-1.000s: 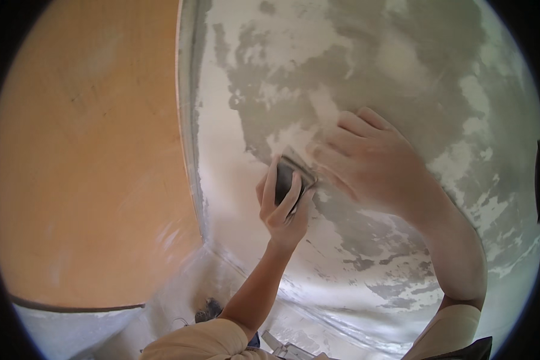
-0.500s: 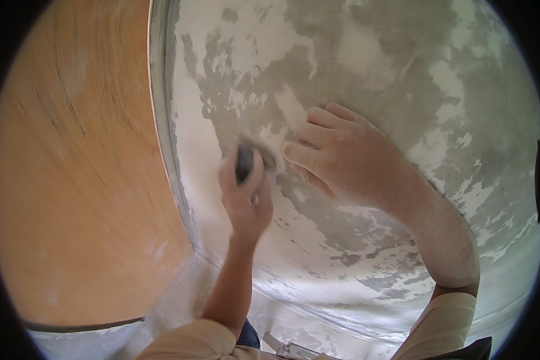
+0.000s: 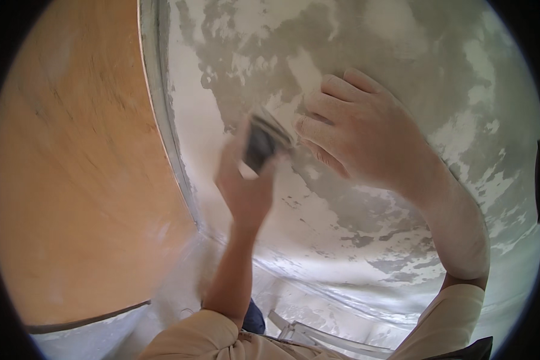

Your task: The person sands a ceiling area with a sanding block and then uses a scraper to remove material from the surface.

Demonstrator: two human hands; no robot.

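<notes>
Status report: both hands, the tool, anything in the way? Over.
Left hand gripping dark tool, both blurred. Right hand just right of tool, fingers bent, palm hidden. Patchy wall behind; no obstruction seen.

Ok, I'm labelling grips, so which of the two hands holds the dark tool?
The left hand: it grips the dark tool, while the right hand shows no tool.

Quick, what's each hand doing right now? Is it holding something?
Left hand: closed around a dark block, a bit blurry.
Right hand: fingers bent, against the wall; palm hidden, can't tell.
</notes>
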